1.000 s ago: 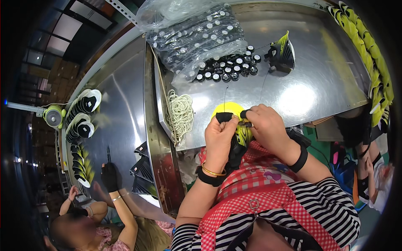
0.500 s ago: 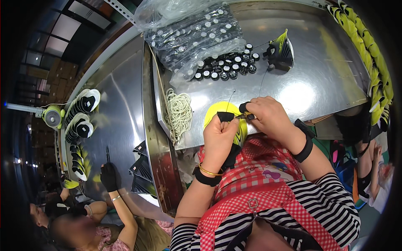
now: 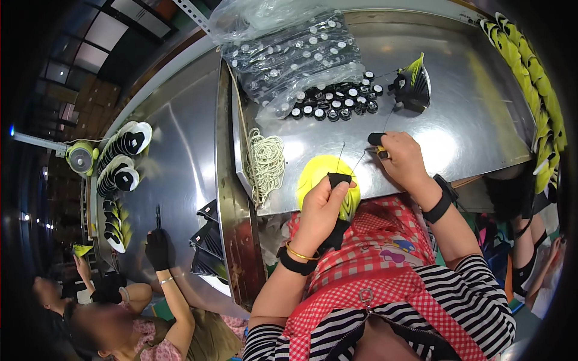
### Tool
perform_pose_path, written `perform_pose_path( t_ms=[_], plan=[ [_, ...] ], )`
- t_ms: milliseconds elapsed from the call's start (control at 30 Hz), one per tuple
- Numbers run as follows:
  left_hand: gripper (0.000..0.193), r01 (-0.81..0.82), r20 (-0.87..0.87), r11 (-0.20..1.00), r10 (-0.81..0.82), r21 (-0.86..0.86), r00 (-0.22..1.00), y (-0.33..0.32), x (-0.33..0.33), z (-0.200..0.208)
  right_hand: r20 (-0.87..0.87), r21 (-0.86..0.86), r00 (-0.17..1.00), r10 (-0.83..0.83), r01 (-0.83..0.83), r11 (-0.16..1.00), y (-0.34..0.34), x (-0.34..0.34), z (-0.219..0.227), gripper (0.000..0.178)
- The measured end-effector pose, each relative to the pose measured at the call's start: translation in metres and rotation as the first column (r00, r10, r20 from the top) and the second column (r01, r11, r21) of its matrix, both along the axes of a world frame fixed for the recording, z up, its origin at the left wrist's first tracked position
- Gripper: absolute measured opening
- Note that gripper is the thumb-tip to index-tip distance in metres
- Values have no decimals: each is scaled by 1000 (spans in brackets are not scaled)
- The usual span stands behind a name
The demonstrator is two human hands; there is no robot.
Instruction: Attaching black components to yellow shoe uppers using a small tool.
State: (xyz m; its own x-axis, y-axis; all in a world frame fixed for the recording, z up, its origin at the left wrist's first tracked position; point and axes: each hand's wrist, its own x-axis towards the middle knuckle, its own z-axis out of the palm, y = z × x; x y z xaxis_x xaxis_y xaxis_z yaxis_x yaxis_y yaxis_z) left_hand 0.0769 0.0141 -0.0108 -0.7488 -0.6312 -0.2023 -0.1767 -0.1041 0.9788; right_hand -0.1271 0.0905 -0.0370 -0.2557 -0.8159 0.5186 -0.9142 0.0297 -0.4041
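Observation:
My left hand (image 3: 325,207) is closed on a yellow-and-black shoe upper (image 3: 310,171), pinching its black tab (image 3: 339,178) between thumb and fingers. The upper lies at the near edge of the metal table, partly hidden by the hand. One thin dark cord (image 3: 341,153) stands up from the tab. Farther right, my right hand (image 3: 404,161) is raised apart from the upper, wrapped around a small tool with a yellow-and-black handle (image 3: 382,153). A thin dark line runs between that tool and the tab. A black cover (image 3: 376,139) sits on a right-hand finger.
Small black dials (image 3: 334,108) with white tops stand beside plastic-wrapped ones (image 3: 289,60). A pale cord coil (image 3: 266,162) lies left, another yellow-and-black upper (image 3: 414,83) at the back. Stacked uppers (image 3: 521,84) line the right edge. A co-worker's gloved hand (image 3: 158,249) rests on the left table.
My right hand has drawn away from the tab, up and to the right, with the tool. My left hand still pinches the upper. A co-worker's hand at far left now raises a yellow piece.

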Motion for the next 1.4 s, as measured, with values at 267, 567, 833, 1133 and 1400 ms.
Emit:
perform_pose_path(
  t_ms=[267,567,833,1133,1400],
  plan=[
    [29,53,-226,998,-45,27,973,7,-12,38,129,-69,983,128,-119,990,-8,25,49,26],
    [29,17,-211,999,-11,28,977,4,-11,50,121,-117,971,207,-193,974,-13,34,55,30],
    [26,10,-261,996,14,93,965,2,-24,41,76,-36,980,182,-180,983,1,19,42,39],
    [21,78,-295,946,19,314,955,-7,-4,34,454,-26,873,179,-187,982,-7,35,39,33],
    [10,240,-328,920,-341,-311,881,-21,-5,12,896,62,441,61,-260,964,12,22,9,42]
  ],
)
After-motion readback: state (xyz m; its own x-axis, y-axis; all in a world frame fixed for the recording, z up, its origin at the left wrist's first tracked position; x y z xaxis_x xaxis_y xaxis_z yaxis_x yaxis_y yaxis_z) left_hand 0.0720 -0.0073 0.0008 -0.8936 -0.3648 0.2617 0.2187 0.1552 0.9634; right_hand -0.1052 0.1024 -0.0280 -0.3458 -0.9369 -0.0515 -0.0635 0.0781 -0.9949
